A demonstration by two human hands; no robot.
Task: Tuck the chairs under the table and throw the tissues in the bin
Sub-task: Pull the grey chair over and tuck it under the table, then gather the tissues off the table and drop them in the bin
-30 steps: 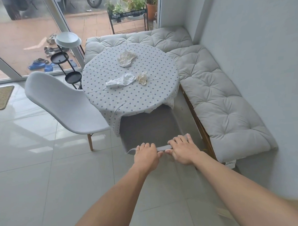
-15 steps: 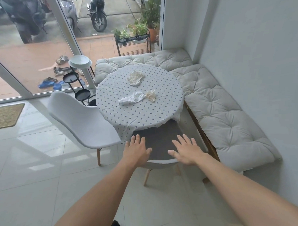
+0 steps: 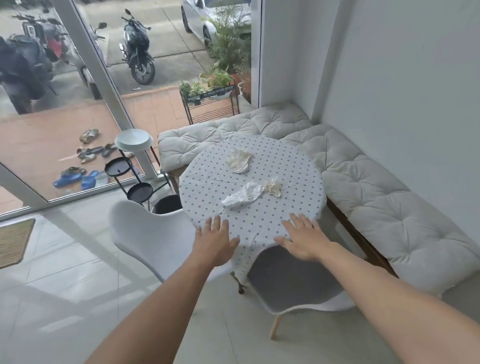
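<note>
While both hands hover empty, three tissues (image 3: 243, 196) lie just beyond.

Grey chair (image 3: 290, 281): front of seat hidden under the table (image 3: 251, 222) cloth, only one wooden leg visible. White chair (image 3: 153, 238): legs hidden, near side covered by left forearm. Black bin (image 3: 167, 203) left of table: mostly hidden behind white chair and table edge, inside not visible. Table legs hidden by cloth. Both hands: palms face down, contact with cloth unclear. Mat (image 3: 7, 243) far left of table cut off by frame edge.
</note>
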